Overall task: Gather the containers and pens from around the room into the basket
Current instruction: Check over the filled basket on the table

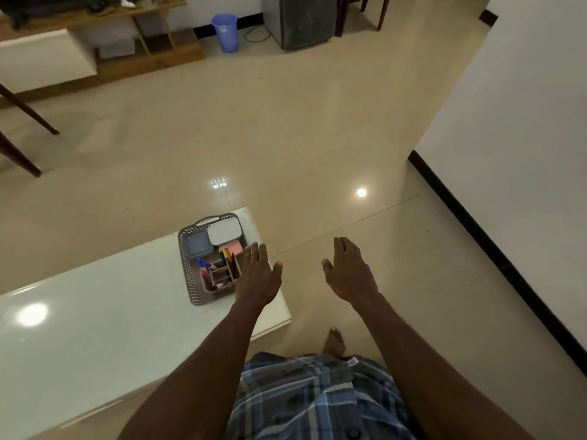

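While we stand over the table, this is how we read the scene.

Basket [190, 268]: grey perforated plastic tray, sitting near the right end of the white table [95, 328], close to its edge.
Contents: a white lidded container [224, 230] at the far side, a blue-grey one [198, 245] beside it, a small pink one [231, 248] just nearer, and a pen organiser [219, 276] with pens [229, 262] standing in it.
Left hand [259, 274]: open, fingers spread, empty; it hangs over the basket's right rim, and we cannot tell whether it touches.
Right hand [349, 271]: open and empty, out over the floor, well apart from the basket.
Progress: we judge the gathering mostly done, since containers and pens already lie in the basket; whether any remain elsewhere we cannot say.
Handling: we expect the basket to be light but somewhat flexible, its thin walls likely to bow under a one-sided lift.
Hold: we would take it by the far handle cutout [208, 221] and the near rim, one hand each, keeping it level.
Risk: the organiser is top-heavy with upright pens and may tip if we tilt; the table looks glossy, so the basket could slide off the near edge if nudged.
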